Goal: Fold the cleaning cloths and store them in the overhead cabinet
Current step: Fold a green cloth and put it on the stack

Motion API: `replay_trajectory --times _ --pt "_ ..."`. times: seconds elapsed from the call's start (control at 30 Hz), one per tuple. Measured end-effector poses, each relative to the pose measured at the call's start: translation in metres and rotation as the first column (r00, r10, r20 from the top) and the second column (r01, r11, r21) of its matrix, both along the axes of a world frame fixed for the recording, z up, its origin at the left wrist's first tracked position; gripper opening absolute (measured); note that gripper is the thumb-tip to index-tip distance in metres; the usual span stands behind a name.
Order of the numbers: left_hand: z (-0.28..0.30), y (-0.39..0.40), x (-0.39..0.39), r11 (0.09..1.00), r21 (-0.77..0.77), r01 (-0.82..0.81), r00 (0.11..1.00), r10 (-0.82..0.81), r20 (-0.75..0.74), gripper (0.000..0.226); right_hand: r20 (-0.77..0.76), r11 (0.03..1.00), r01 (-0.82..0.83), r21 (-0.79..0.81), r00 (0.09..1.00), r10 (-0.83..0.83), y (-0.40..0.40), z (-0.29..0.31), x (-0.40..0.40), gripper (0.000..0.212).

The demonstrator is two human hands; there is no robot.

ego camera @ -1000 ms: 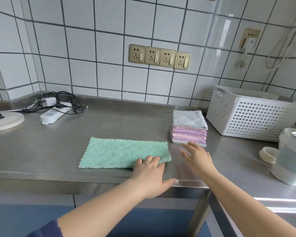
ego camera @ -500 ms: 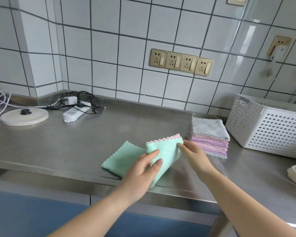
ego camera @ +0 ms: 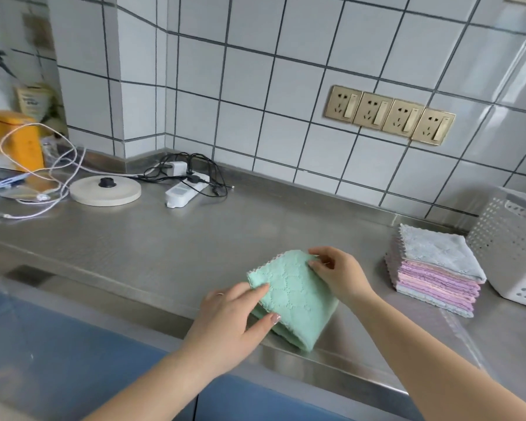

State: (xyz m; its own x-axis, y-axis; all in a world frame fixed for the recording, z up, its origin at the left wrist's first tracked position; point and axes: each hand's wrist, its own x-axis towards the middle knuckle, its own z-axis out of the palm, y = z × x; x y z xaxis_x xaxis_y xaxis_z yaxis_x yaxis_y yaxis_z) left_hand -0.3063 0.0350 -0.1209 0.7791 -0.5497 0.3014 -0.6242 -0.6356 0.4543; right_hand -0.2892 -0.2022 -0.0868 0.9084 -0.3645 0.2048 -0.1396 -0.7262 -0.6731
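— So, where do we find the green cloth [ego camera: 295,296]?

— We see it folded into a rough square at the near edge of the steel worktop [ego camera: 170,247], its rounded fold toward the near right and its zigzag-cut open edges toward the far left. Folded like this, we can't pick out a clear long axis. It looks like plush fabric with a quilted scallop pattern.

— And the hands?

— We see our left hand [ego camera: 234,323] gripping the cloth's near-left side, fingers on top and thumb along the edge. Our right hand [ego camera: 337,275] pinches the far corner with curled fingertips.

— What else do we notice?

— To the right, well apart from the green cloth, we see a stack of folded cloths [ego camera: 434,271]: pale grey on top, pink and lilac layers beneath, serrated edges aligned. Just beside it stands a white perforated plastic basket [ego camera: 510,253]. Far left, we note a round cream disc with a black knob [ego camera: 105,189], a white power strip [ego camera: 184,191] with tangled black cables, and four brass-coloured sockets [ego camera: 389,115] on the white tiled wall.
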Motion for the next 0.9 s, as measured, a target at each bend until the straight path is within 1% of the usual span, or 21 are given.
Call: replay_trajectory --times 0.07,0.17,0.2,0.27,0.37,0.47,0.6,0.7,0.83,0.9 --pt "-0.004 0.003 0.006 1.0 0.0 -0.027 0.998 0.027 0.053 0.074 -0.016 0.999 -0.004 -0.038 1.0 0.004 0.002 -0.002 0.005 0.022" --pt "-0.015 0.006 0.016 0.997 0.02 -0.068 0.977 0.063 0.205 0.055 -0.115 0.993 -0.027 -0.118 0.993 0.014 0.006 -0.01 0.011 0.024" --pt "-0.019 0.007 0.019 0.997 0.019 -0.081 0.971 0.075 0.226 0.051 -0.134 0.99 -0.031 -0.138 0.991 0.012 0.006 -0.013 0.013 0.024" --pt "-0.021 0.008 0.021 0.997 -0.006 -0.082 0.969 0.081 0.235 0.046 -0.149 0.987 -0.022 -0.157 0.989 -0.001 0.006 -0.015 0.014 0.026" --pt "-0.023 0.01 0.026 0.994 -0.061 -0.09 0.969 0.101 0.223 0.044 -0.175 0.987 -0.002 -0.163 0.984 -0.026 0.005 -0.014 0.017 0.028" --pt "-0.022 0.009 0.03 0.988 -0.104 -0.113 0.969 0.133 0.21 0.042 -0.203 0.987 0.004 -0.162 0.979 -0.037 0.003 -0.011 0.02 0.02" --pt "-0.019 0.006 0.033 0.992 -0.105 -0.075 0.975 0.095 0.202 0.041 -0.175 0.979 0.0 -0.202 0.984 -0.035 0.005 -0.011 0.022 0.001" --pt "-0.02 0.005 0.035 0.993 -0.101 -0.055 0.979 0.074 0.192 0.042 -0.163 0.973 -0.016 -0.231 0.986 -0.023 0.007 -0.012 0.022 0.003" --pt "-0.024 0.004 0.036 0.994 -0.099 -0.054 0.977 0.073 0.202 0.04 0.026 0.945 -0.044 -0.324 0.998 0.055 0.009 -0.011 0.019 0.003" --pt "-0.025 0.004 0.036 0.994 -0.093 -0.06 0.975 0.078 0.207 0.04 0.027 0.934 -0.075 -0.35 0.996 0.09 0.01 -0.012 0.017 0.005"
